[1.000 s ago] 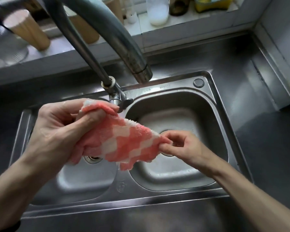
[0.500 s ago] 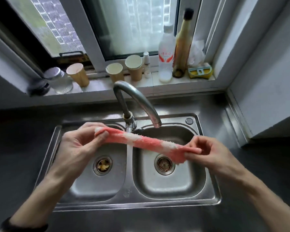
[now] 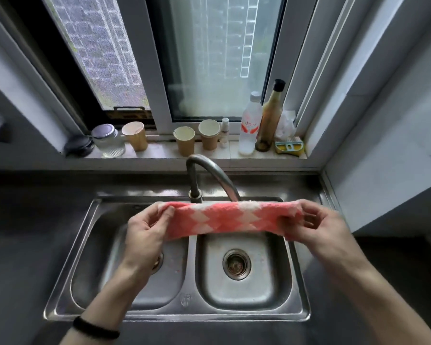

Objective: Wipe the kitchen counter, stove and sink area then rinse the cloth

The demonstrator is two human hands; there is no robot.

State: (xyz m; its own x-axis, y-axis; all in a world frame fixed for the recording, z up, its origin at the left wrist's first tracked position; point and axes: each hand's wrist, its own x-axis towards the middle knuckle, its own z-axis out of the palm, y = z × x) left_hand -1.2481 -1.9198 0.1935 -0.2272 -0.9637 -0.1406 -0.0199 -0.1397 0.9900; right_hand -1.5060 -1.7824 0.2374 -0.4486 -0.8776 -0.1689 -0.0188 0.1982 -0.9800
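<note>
The cloth [image 3: 229, 217], pink with white checks, hangs stretched in a flat band between 2 grips. Its long axis runs level from one hand to the other. The left hand [image 3: 147, 227] pinches one end, thumb on top and fingers curled under. The right hand [image 3: 319, 225] clamps the other end the same way, so neither hand is free.

The faucet [image 3: 209, 175] rises just beyond the band. Its base is nearer the left grip, and its spout curves toward the middle, where the cloth hides the mouth. No water can be seen running. Below the span lies the double sink [image 3: 174, 312], with the right basin's drain [image 3: 237, 263] under the half nearer the right grip.

The cloth is probably being readied for rinsing or wringing. Either way, it would have to drop below the spout, over the right basin.

Dark counter [image 3: 35, 245] flanks both forearms. Beyond the faucet, a windowsill [image 3: 159, 153] carries paper cups [image 3: 184, 140], a jar [image 3: 107, 139] and 2 bottles [image 3: 250, 125].
</note>
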